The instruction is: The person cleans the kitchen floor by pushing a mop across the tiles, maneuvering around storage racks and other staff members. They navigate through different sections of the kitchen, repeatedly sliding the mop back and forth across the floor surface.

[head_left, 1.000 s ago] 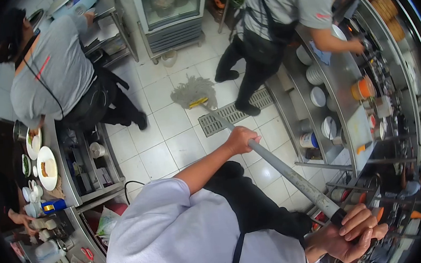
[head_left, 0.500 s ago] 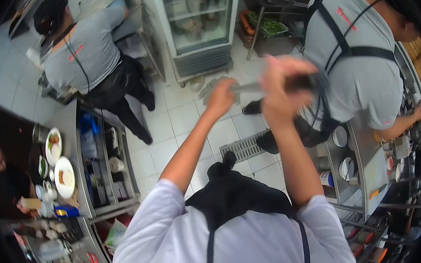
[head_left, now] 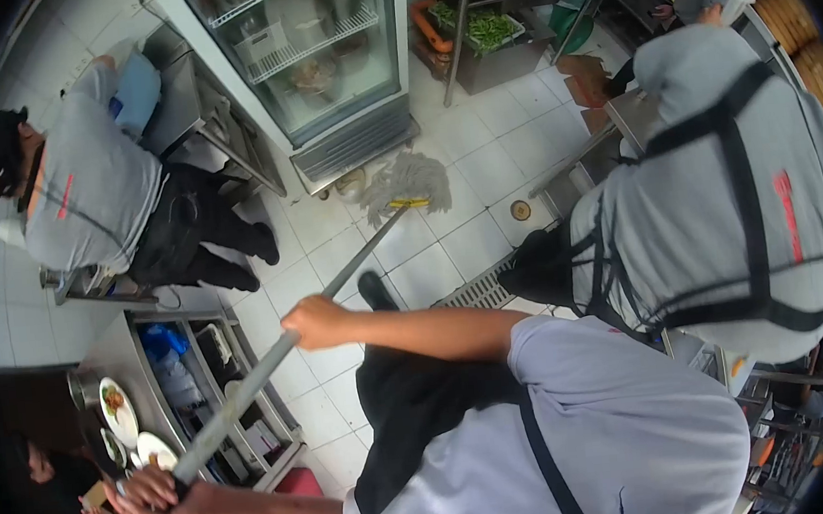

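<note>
A mop with a grey string head (head_left: 405, 179) and a yellow clamp lies on the white tiled floor, in front of the glass-door fridge. Its long grey handle (head_left: 247, 389) runs diagonally toward the lower left. My right hand (head_left: 317, 322) is closed around the middle of the handle. Near the handle's upper end, at the lower left, my left hand (head_left: 164, 499) grips the pole, its fingers wrapped round it.
The fridge (head_left: 351, 125) stands ahead. One person (head_left: 82, 188) bends over a counter at the left; another (head_left: 729, 190) stands close on the right. A floor drain (head_left: 478, 290) and a round cap (head_left: 521, 210) are between. Plates (head_left: 119, 412) rest on the left counter (head_left: 111, 352).
Both hands have swung left and lower, and the handle now slants to the lower left. The mop head is in plain view. My body has turned, and the view has shifted.
</note>
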Tool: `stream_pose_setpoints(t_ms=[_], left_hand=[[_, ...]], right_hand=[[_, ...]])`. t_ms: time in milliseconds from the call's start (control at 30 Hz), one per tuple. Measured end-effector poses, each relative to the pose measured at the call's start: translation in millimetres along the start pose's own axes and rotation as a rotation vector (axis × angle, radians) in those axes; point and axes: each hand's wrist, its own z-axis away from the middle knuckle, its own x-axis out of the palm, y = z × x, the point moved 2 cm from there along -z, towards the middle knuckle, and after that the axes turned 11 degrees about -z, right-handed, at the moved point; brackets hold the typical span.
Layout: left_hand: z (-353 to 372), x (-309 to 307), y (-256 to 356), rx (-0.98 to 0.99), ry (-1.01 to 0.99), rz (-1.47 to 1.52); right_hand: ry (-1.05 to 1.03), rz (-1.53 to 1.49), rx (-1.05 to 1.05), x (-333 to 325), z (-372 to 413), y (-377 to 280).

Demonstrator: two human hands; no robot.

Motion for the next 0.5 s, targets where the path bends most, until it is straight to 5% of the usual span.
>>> stream_pose_setpoints(t_ms=[133,233,267,300,400,467,500], left_hand=[[-59.4,-53.1,-81.6,0.016,-0.031,0.046],[-85.6,-39.7,-162.3,-0.094,-0.039,0.056],[-97.3,-35.1,-198.7,-0.16,-0.175,0.148],[-88.0,50.1,-244.7,-0.302,0.179,-0.099],[-36.9,155.6,-324.9,-0.356,-0.136,0.095],[33.6,229.5,-357.3,-0.423,-0.384,0.377],[81.4,254.6,-372.5,-0.503,-0.407,0.242]], right_hand=[[-0.181,-0.033,0.025,14.5,-53.3,26.6],[-0.242,0.0,0.089,1.3,-98.8,70.6],[-0.16,0.026,0.151,-14.7,-109.7,94.2],[-0.082,0.059,0.214,-42.6,-133.8,130.8],[0.198,0.312,0.219,-132.0,-120.1,218.7],[0.361,0.577,0.352,-217.0,-73.0,263.8],[0.413,0.696,0.57,-260.4,-53.3,266.3]])
